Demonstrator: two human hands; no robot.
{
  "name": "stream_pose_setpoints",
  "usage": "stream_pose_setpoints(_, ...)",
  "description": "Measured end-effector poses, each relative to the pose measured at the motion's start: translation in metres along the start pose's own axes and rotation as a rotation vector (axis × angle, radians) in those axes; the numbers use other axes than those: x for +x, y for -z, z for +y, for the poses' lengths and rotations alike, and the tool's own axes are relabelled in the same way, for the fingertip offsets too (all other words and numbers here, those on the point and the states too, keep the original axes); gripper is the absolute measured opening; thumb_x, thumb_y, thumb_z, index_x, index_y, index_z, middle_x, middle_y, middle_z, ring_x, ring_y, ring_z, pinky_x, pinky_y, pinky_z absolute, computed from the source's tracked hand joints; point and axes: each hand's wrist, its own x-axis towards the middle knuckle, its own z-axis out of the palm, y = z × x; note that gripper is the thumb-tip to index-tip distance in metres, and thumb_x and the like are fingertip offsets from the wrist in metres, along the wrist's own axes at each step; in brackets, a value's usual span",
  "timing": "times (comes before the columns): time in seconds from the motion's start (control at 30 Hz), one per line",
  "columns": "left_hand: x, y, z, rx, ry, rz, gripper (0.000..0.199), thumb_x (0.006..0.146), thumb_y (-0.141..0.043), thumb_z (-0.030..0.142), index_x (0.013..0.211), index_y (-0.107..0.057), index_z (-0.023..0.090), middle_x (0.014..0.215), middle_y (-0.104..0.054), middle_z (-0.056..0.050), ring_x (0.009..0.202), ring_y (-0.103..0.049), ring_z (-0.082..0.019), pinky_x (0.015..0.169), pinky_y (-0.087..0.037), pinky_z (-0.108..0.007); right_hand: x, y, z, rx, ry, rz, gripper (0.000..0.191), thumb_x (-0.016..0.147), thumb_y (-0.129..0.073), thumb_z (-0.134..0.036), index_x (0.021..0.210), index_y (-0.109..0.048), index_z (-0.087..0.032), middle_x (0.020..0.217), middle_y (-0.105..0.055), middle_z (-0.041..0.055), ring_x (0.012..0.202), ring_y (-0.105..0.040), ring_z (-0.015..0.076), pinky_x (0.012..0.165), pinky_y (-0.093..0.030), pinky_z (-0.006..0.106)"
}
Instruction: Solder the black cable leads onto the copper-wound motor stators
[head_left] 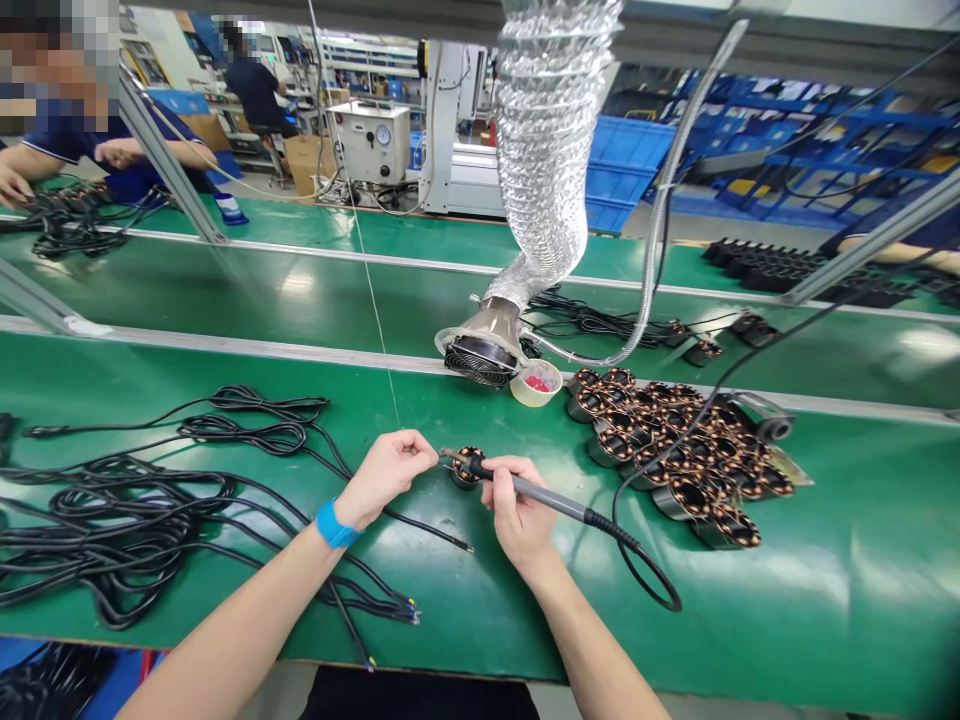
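In my right hand is a grey and black soldering iron, its tip pointing left. The tip is over a round motor stator with copper windings on the green bench. My left hand, with a blue wristband, is pinched at the iron's tip; a thin strand hangs down from above to near this hand, but what lies between the fingertips is too small to tell. Several more stators stand grouped to the right. Black cables lie coiled at the left, some with bare coloured wire ends near my left forearm.
A fume extractor on a foil duct hangs behind the hands, beside a small cup with red contents. The iron's cord loops at the right. Metal rails cross the bench. Another person's hands are at far left.
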Motion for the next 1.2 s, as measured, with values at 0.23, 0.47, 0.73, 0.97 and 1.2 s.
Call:
stream_pose_setpoints(0.23, 0.001, -0.0004, 0.0016, 0.012, 0.0, 0.002, 0.022, 0.072, -0.068, 0.034, 0.071, -0.058, 0.015, 0.057, -0.039, 0.008, 0.047, -0.023, -0.004, 0.041, -0.014, -0.017, -0.0001, -0.0001, 0.0014, -0.014, -0.017, -0.018, 0.014, 0.096, -0.05, -0.023, 0.095, -0.065, -0.022, 0.059, -0.061, -0.0038, 0.052, -0.06, 0.012, 0.056, -0.048, 0.025)
stream_pose_setpoints(0.47, -0.0001, -0.0003, 0.0011, 0.02, -0.01, 0.004, 0.022, 0.072, -0.068, 0.034, 0.07, -0.058, 0.015, 0.056, -0.04, 0.007, 0.047, -0.024, -0.004, 0.042, -0.016, -0.018, -0.0006, -0.0003, 0.001, 0.005, -0.026, -0.009, 0.015, 0.097, -0.05, -0.025, 0.095, -0.064, -0.022, 0.056, -0.059, -0.0042, 0.052, -0.061, 0.0126, 0.054, -0.048, 0.025)
stream_pose_setpoints(0.73, 0.0003, -0.0005, 0.0014, 0.028, -0.014, 0.005, 0.021, 0.072, -0.068, 0.034, 0.069, -0.058, 0.015, 0.057, -0.04, 0.007, 0.047, -0.024, -0.004, 0.042, -0.015, -0.018, -0.0007, -0.0005, 0.0023, -0.013, -0.028, 0.004, 0.015, 0.097, -0.05, -0.025, 0.094, -0.065, -0.022, 0.057, -0.059, -0.0038, 0.051, -0.06, 0.0124, 0.053, -0.048, 0.024)
stream_pose_setpoints(0.97, 0.0004, -0.0006, 0.0016, 0.036, -0.014, -0.003, 0.022, 0.072, -0.068, 0.035, 0.07, -0.058, 0.015, 0.057, -0.04, 0.007, 0.047, -0.024, -0.004, 0.042, -0.016, -0.018, 0.0001, -0.0005, 0.0006, -0.029, -0.054, -0.015, 0.019, 0.097, -0.049, -0.03, 0.093, -0.065, -0.02, 0.058, -0.061, -0.0021, 0.052, -0.062, 0.0132, 0.052, -0.048, 0.024)
stream_pose_setpoints(1.2, -0.0005, -0.0011, 0.0035, 0.035, -0.016, 0.0, 0.023, 0.071, -0.069, 0.035, 0.069, -0.058, 0.016, 0.056, -0.039, 0.007, 0.047, -0.023, -0.004, 0.042, -0.015, -0.018, 0.0005, 0.0003, -0.0006, -0.032, -0.053, -0.024, 0.021, 0.097, -0.048, -0.03, 0.092, -0.066, -0.021, 0.058, -0.062, -0.0016, 0.052, -0.062, 0.0133, 0.05, -0.048, 0.024)
